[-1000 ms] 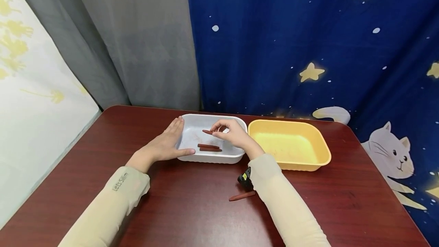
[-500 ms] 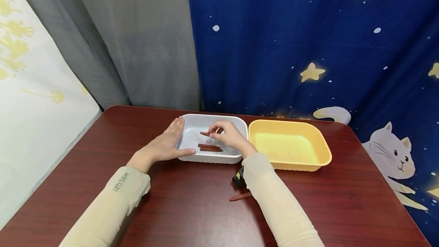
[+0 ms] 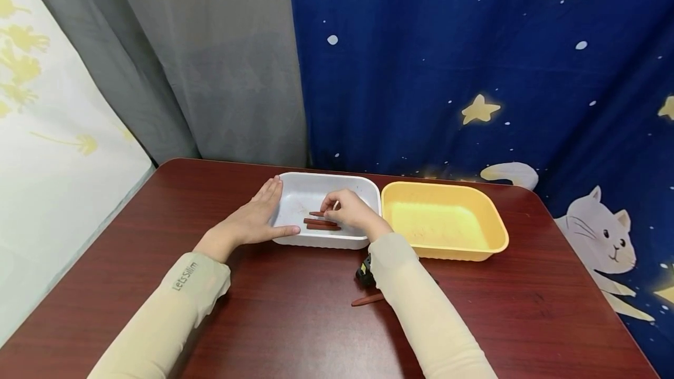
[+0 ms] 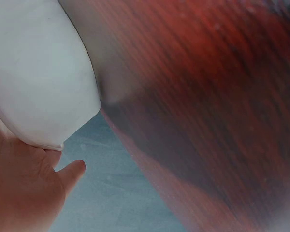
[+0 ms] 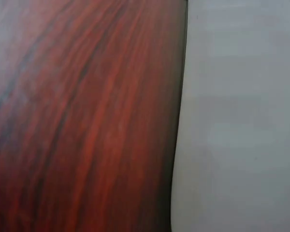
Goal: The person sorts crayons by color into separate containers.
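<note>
My left hand [image 3: 251, 215] rests against the left side of a white plastic bin [image 3: 321, 242], fingers straight along the wall and thumb over the front rim. Inside the bin my right hand [image 3: 348, 209] pinches a thin reddish-brown stick [image 3: 317, 213] with a tapered end, like a crayon. Part of that stick is hidden by the fingers. Just in front of it, two similar brown sticks [image 3: 320, 223] lie side by side on the bin floor. The left wrist view catches part of a hand beside a pale rounded surface; the right wrist view has no hand in it.
A yellow bin [image 3: 500, 244] stands directly right of the white one. Another reddish-brown stick [image 3: 367, 299] lies on the dark red wooden table [image 3: 295, 320], partly covered by my right forearm. Behind the table hang a grey curtain [image 3: 231, 63] and a blue starry one [image 3: 400, 86].
My right hand has moved slightly toward the front of the white bin with the pinched stick, bringing it close to the two lying sticks. The left hand has stayed in place.
</note>
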The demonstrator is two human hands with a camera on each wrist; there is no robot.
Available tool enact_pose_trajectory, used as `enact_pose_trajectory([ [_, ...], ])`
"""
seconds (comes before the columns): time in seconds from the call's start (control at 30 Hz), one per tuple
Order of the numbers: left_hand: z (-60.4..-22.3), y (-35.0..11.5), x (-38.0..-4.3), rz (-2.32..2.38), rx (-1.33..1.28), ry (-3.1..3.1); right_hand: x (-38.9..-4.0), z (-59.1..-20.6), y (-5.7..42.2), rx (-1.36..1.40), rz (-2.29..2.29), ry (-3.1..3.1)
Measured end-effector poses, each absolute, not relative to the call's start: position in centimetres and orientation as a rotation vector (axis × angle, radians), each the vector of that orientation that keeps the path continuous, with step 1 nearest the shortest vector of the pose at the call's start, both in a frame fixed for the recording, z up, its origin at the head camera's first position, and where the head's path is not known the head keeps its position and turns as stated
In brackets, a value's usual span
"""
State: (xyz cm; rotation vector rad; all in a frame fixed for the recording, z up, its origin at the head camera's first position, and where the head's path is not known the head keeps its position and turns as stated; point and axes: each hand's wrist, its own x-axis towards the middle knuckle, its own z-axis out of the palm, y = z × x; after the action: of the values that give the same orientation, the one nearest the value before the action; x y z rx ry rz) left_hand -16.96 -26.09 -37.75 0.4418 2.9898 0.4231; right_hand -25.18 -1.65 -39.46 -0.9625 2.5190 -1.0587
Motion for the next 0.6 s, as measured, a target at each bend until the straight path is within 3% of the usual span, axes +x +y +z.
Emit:
enact_pose_trajectory([
  [0.6, -37.65, -26.03, -17.03, 0.442, 0.422, 2.973, -25.5, -39.7, -1.81, -0.883, -0.883, 2.557],
])
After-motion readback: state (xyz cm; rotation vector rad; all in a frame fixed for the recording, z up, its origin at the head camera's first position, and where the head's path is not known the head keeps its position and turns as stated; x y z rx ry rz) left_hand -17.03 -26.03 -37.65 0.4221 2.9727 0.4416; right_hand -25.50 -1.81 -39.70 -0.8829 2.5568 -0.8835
